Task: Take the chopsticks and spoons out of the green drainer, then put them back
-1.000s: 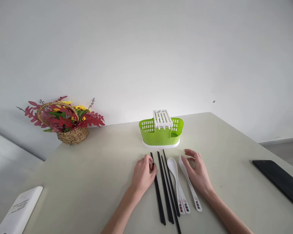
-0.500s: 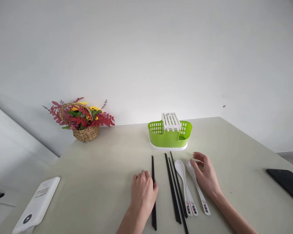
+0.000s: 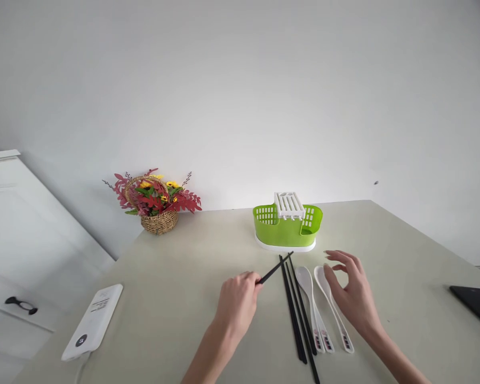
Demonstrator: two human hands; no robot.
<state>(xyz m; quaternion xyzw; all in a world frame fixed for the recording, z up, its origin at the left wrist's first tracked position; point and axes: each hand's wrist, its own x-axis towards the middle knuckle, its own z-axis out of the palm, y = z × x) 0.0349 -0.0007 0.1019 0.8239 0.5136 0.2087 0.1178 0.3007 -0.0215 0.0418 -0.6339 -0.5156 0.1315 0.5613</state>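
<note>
The left hand (image 3: 236,304) pinches one black chopstick (image 3: 275,268) by its near end, so the far tip angles up and right across the tops of the other chopsticks (image 3: 298,309), which lie side by side on the worktop (image 3: 176,320). The right hand (image 3: 354,296) is open and holds nothing, its fingers spread just over the bowls of two white spoons (image 3: 318,309). A green cutlery holder (image 3: 287,229) stands just beyond them, its slotted white insert facing up.
</note>
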